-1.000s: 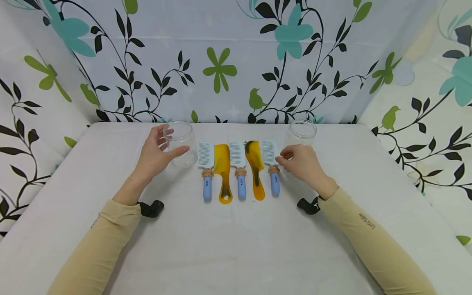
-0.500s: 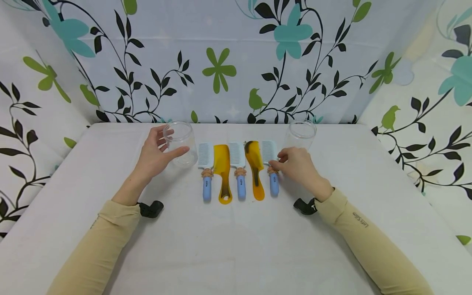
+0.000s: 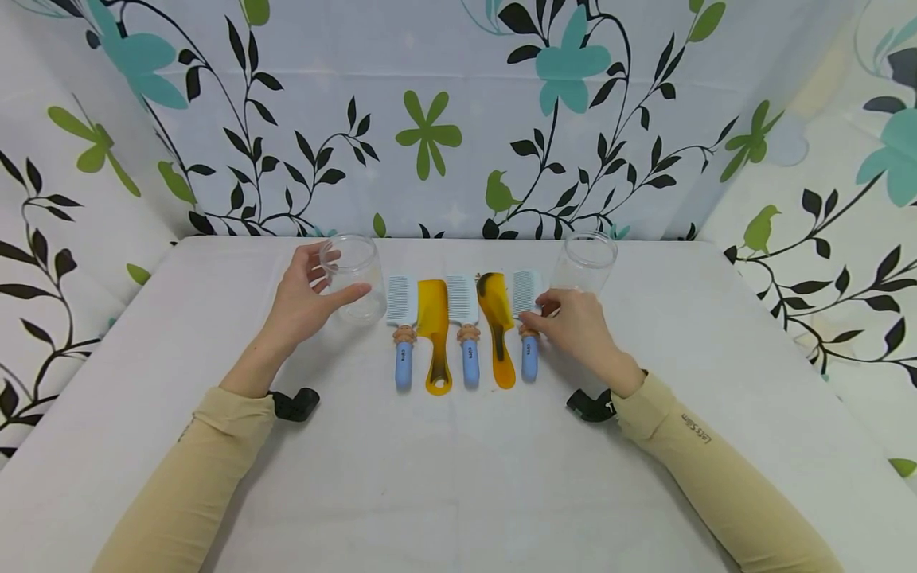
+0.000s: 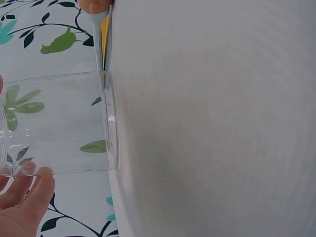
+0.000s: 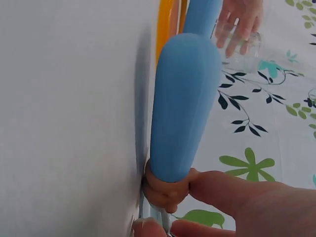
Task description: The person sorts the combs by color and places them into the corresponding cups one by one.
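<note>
My left hand (image 3: 297,302) holds a clear jar (image 3: 363,267) at the left, thumb on the near side and fingers at its far left; its fingertips touch the jar wall (image 4: 61,123) in the left wrist view. With thumb and fingers, my right hand (image 3: 583,326) pinches the rightmost blue-handled comb (image 3: 529,358) at its brown figure-shaped neck. That comb lies low against the table; its handle (image 5: 185,98) fills the middle of the right wrist view. Left of it are a yellow-and-black comb (image 3: 496,318), a blue-handled comb (image 3: 469,362), another yellow comb (image 3: 431,310) and a blue-handled comb (image 3: 403,362).
A second clear jar (image 3: 590,267) stands behind my right hand, at the right. The white-covered table (image 3: 444,477) ends at a patterned cloth (image 3: 301,95) at the back, with more cloth at both sides. Black wrist cameras (image 3: 295,404) sit at both cuffs.
My right hand has moved left onto the rightmost comb and grasped its neck; the comb's handle has shifted slightly left. My left hand stays at the jar.
</note>
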A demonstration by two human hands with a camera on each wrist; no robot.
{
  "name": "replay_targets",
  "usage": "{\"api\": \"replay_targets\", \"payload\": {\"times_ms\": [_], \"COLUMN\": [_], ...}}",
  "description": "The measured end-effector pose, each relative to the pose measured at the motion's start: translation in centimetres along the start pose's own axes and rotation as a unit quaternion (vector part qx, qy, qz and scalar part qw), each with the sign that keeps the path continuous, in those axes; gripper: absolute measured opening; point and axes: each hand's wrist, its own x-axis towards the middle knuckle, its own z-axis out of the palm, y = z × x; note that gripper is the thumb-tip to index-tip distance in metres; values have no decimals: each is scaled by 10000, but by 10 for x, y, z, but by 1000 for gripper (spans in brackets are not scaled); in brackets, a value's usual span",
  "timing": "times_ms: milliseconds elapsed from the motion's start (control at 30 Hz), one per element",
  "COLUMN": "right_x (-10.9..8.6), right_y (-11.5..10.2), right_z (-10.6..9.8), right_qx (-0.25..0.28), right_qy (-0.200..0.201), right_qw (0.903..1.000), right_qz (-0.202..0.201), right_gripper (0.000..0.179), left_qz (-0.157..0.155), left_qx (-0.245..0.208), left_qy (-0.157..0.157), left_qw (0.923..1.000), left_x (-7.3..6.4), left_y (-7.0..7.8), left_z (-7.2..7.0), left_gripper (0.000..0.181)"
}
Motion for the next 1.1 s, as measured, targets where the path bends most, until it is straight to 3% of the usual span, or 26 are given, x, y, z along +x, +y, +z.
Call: {"api": "replay_targets", "payload": {"times_ms": [533,867,1100], "right_x": [-1,-2,-2], "right_y": [11,9,4], "right_z": [12,10,7], "right_qx": [1179,1494,1863], "right_qy": [603,733,548], "right_qw": [9908,9844,9740], "right_qz": [281,579,1169], "right_gripper": [18,25,34], "left_qz": [16,16,25], "left_qx": [-22,-9,-12], "left_qy": [-4,0,2], "left_qw": [10000,10000,10000], "left_x": [-1,-1,-1], "left_y": [0,1,0], "left_z": [0,0,0], "left_gripper": [95,94,94]}}
